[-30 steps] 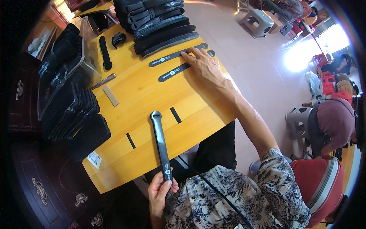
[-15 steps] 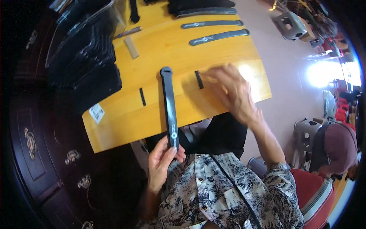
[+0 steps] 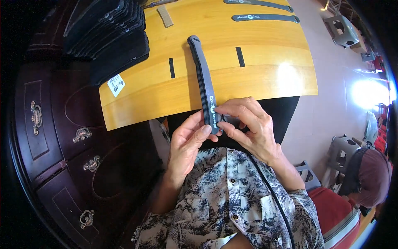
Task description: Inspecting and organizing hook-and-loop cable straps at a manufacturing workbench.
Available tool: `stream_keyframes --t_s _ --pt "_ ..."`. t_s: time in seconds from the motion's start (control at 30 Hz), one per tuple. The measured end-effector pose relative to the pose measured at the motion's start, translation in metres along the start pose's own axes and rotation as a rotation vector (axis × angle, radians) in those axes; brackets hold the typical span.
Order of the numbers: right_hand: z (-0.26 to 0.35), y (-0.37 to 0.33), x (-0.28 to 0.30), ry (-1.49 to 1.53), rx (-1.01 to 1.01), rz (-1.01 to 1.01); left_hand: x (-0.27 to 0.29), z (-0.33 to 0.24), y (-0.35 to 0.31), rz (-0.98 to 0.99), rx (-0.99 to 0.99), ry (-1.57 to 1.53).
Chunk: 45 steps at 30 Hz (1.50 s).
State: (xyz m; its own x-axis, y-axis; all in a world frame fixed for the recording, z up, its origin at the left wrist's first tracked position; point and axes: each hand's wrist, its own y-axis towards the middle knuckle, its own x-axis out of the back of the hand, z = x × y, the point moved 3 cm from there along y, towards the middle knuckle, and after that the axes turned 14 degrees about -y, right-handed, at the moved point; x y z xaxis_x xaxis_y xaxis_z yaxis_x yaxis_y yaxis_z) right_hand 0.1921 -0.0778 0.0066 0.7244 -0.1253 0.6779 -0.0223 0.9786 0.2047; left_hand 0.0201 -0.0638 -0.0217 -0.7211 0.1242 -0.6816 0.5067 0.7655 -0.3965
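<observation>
Over the table's front edge, my left hand grips the lower end of a long grey strap with a slotted, rounded far end. Its dark side looks thick, like several layers, and pale printing marks its near part. The thumb lies on top and the fingers are underneath. My right hand is curled at the strap's right edge, index finger and thumb touching it near the printing; its other fingers are bent. Beyond lie two short black strips on the yellow table, one on each side of the strap.
Two grey straps lie at the far right of the table. A stack of black fabric pieces stands at the left, beside a white label. A tan strip lies farther back. Dark drawers flank the left; grey stools stand on the floor.
My right hand has come from above the table down to the strap's near part and touches it. The left hand still holds the strap; the whole view has shifted, with the table now higher.
</observation>
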Motion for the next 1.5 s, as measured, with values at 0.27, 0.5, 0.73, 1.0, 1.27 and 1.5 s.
stream_keyframes --t_s 0.27,0.5,0.73,1.0,1.27,1.5 --pt "0.006 -0.008 0.017 -0.098 0.047 -0.073 -0.009 0.002 0.019 0.026 0.075 -0.140" --pt "-0.003 -0.010 0.017 -0.074 -0.006 -0.077 -0.011 0.008 0.029 -0.019 0.068 -0.076" --pt "-0.013 -0.011 0.016 0.070 -0.058 -0.041 -0.009 0.008 0.029 0.049 0.097 -0.104" --pt "-0.011 -0.010 0.018 0.038 -0.023 0.035 -0.011 0.010 0.028 -0.010 0.105 -0.132" --pt "-0.011 -0.009 0.018 0.024 -0.052 0.023 -0.015 0.011 0.031 -0.030 0.082 -0.107" --pt "-0.019 -0.013 0.019 0.010 -0.102 0.047 -0.021 0.015 0.030 -0.074 -0.039 0.022"
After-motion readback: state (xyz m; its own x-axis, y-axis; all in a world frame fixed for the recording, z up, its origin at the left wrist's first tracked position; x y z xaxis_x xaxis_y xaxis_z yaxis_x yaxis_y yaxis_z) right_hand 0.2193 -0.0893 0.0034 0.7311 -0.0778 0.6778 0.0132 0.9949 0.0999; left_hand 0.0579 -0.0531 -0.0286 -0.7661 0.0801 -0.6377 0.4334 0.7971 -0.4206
